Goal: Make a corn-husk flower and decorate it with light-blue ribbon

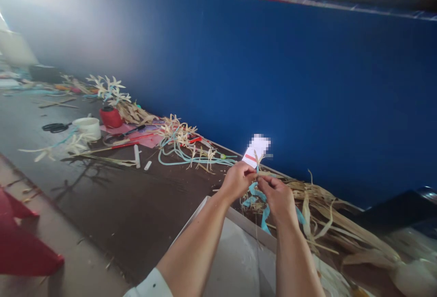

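Observation:
Both of my hands meet over the dark workbench (pixel 136 215), close to a blue wall. My left hand (pixel 237 181) is closed in a pinch on a thin dried straw strip (pixel 256 161) with a light blue ribbon (pixel 264 217) hanging below it. My right hand (pixel 278 197) is closed too, its fingertips pinching the same strip right beside the left hand. A white card (pixel 256 150) with a red mark stands just behind my fingers. A heap of dried husk leaves (pixel 327 217) lies under and to the right of my hands.
Further left on the bench lie finished straw flowers (pixel 109 88), a red spool (pixel 110 117), a white tape roll (pixel 89 127), black scissors (pixel 54 127), blue cords (pixel 180 156) and white sticks. A red stool (pixel 23 242) stands at the lower left. A grey board (pixel 235 256) sits below my forearms.

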`<state>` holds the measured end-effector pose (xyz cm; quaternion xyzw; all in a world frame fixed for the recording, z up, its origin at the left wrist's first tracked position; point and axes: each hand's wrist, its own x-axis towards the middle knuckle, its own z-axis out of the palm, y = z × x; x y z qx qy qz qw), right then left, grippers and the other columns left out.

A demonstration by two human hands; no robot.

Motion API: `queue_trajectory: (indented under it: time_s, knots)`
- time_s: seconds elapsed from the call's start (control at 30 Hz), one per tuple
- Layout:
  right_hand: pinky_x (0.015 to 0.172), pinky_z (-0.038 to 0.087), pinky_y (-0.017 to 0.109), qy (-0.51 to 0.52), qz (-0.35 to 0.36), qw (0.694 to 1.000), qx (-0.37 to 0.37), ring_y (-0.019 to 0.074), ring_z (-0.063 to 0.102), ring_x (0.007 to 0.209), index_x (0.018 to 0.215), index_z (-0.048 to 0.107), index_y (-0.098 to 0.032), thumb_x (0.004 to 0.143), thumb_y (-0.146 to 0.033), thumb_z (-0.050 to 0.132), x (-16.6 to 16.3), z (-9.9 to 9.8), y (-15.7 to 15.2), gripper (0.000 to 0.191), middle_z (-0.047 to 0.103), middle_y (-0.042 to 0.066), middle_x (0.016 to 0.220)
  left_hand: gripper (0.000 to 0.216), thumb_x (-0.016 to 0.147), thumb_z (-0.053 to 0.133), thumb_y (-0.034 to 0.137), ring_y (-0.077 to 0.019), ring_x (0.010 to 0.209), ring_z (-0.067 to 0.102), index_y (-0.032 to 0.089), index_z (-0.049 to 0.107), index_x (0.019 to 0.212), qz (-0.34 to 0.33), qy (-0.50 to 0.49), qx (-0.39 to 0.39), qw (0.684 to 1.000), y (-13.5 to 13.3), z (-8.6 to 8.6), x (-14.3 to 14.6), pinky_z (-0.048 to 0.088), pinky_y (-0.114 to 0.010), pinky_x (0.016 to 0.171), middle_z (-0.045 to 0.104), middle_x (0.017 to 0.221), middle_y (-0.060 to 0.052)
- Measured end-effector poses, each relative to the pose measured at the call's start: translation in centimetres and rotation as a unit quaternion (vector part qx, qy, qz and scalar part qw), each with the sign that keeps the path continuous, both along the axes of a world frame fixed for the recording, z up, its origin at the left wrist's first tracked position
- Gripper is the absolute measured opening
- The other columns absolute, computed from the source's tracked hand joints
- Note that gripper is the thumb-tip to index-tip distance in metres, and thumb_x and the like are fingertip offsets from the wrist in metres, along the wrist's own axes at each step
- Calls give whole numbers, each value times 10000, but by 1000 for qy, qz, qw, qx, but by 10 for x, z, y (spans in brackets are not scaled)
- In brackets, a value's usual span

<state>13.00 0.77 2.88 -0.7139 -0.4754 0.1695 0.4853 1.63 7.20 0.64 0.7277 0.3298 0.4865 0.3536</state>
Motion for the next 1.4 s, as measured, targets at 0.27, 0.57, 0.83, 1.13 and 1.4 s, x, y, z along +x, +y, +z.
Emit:
queue_trajectory:
  time_s: [0.27,0.57,0.83,1.13,1.4]
  knots:
    - [576,388,262,-64,-1,998,14,167,539,584,859,695,-161,674,-470,576,-2,2,-2,379,633,17,631,125,754,558,260,-129,767,545,162,636,766,22,14,2,1000,-2,3,2,410,-232,693,611,812,-22]
    - [626,415,259,-184,8,978,96,143,525,607,882,682,-187,709,-337,566,-6,-10,3,257,647,45,820,73,735,572,213,-120,749,533,169,615,697,93,22,13,995,-1,1,3,407,-233,707,598,785,-14]
    - [707,424,294,-279,24,948,153,194,565,773,860,669,-169,789,-402,518,-4,-19,7,287,634,90,876,92,730,555,228,-122,744,545,178,620,689,85,52,-39,994,-4,4,0,416,-233,695,607,811,-17]
    - [755,408,297,-274,-21,947,166,199,563,820,824,658,-162,775,-334,526,-12,-23,9,222,632,81,851,103,732,550,233,-123,748,559,191,635,693,130,51,-35,990,-11,8,5,428,-225,692,610,806,-16]
    - [624,416,282,-47,-30,995,78,200,581,674,822,698,-177,680,-461,611,-10,-11,5,330,669,30,722,177,730,569,311,-127,731,558,174,678,748,46,-44,-91,994,-8,13,0,423,-225,680,637,750,-17]
